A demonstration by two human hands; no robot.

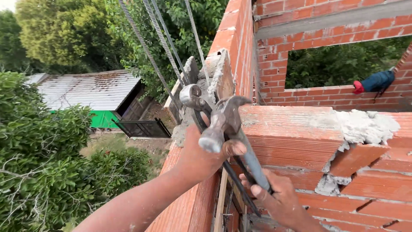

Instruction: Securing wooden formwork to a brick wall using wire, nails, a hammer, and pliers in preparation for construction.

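Left hand (201, 154) clamped on pincers (193, 101), right hand (274, 197) gripping hammer (225, 122), red brick wall (292, 137)

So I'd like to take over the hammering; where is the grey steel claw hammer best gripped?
Grip the grey steel claw hammer low on its handle, where the right hand holds it, coming from below: the shaft slopes down toward the person, and the head lies against the left hand.
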